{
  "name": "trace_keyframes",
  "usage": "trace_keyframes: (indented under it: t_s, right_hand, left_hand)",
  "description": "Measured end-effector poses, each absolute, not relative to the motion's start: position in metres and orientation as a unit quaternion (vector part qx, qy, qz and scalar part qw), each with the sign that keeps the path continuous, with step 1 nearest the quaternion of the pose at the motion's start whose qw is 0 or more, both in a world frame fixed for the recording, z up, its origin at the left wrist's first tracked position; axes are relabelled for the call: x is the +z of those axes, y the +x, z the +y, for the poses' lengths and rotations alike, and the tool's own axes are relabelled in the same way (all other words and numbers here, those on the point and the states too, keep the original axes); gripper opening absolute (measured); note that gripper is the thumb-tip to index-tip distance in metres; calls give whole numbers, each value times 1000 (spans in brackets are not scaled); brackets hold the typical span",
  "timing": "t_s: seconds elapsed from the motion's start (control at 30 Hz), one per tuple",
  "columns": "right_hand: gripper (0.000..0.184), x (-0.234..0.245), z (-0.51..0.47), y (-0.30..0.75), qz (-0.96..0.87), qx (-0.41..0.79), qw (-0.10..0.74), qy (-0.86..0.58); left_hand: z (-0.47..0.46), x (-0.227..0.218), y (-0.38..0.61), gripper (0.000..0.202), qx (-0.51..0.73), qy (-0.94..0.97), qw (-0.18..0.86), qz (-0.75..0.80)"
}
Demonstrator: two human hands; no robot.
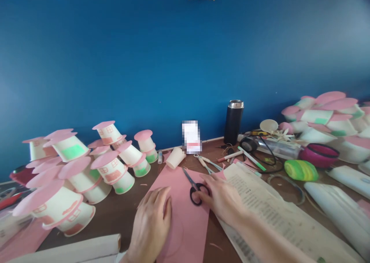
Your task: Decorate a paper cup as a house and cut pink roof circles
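My left hand (152,216) lies flat on a sheet of pink paper (185,224) spread on the brown table, fingers stretched out. My right hand (224,199) rests at the sheet's right edge, its fingertips touching the black handles of a pair of scissors (193,186) that lies on the paper with blades pointing away to the upper left. The fingers are curled loosely over the handles, not through the loops as far as I can see.
Paper cups with pink paper roofs (75,170) are piled at the left and far right (323,116). A printed sheet (274,209), black flask (233,121), markers (251,158), plain cup (175,158), yellow-green ball (300,170), magenta bowl (319,154) and blue wall behind.
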State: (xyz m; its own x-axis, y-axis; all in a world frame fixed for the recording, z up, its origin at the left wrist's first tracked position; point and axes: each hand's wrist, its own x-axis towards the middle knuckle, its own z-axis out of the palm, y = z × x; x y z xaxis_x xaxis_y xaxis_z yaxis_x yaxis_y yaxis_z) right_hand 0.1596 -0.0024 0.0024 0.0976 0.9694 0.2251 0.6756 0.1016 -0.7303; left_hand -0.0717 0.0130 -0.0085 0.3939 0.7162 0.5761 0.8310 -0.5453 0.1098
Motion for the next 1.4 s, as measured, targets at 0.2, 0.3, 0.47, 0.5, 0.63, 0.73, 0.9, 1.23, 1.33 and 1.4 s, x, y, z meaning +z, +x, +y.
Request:
trace_keyframes:
  t_s: [0.2, 0.3, 0.47, 0.5, 0.63, 0.73, 0.9, 1.23, 1.33, 1.4]
  right_hand:
    - [11, 12, -9, 146, -687, 104, 258, -671]
    - [18, 12, -10, 145, -694, 103, 221, -678]
    - [10, 19, -16, 150, -690, 125, 187, -688]
    - [8, 20, -18, 151, -686, 132, 184, -691]
    - [12, 22, -22, 155, -670, 206, 218, -679]
    - [19, 20, -19, 159, -640, 367, 307, -601]
    - [38, 27, -16, 168, -451, 617, 462, -450]
    - [33, 30, -24, 172, -269, 734, 585, -215]
    - [28, 27, -24, 174, -275, 731, 592, -200]
    - [25, 24, -23, 176, -264, 730, 597, -203]
  left_hand:
    - [28, -13, -93, 35, -137, -784, 116, -594]
    - [30, -10, -95, 41, -85, -759, 106, -637]
    - [31, -3, -95, 46, -70, -747, 35, -660]
    - [31, -2, -96, 47, -75, -742, 9, -666]
    - [35, -3, -103, 50, -127, -715, -94, -681]
    - [38, 1, -106, 26, -175, -695, -187, -672]
    - [40, 14, -108, 27, -287, -662, -351, -596]
    - [33, 29, -111, 22, -602, -393, -575, -390]
    - [37, 28, -112, 30, -674, -321, -542, -385]
    - [40, 27, -113, 34, -707, -283, -532, -370]
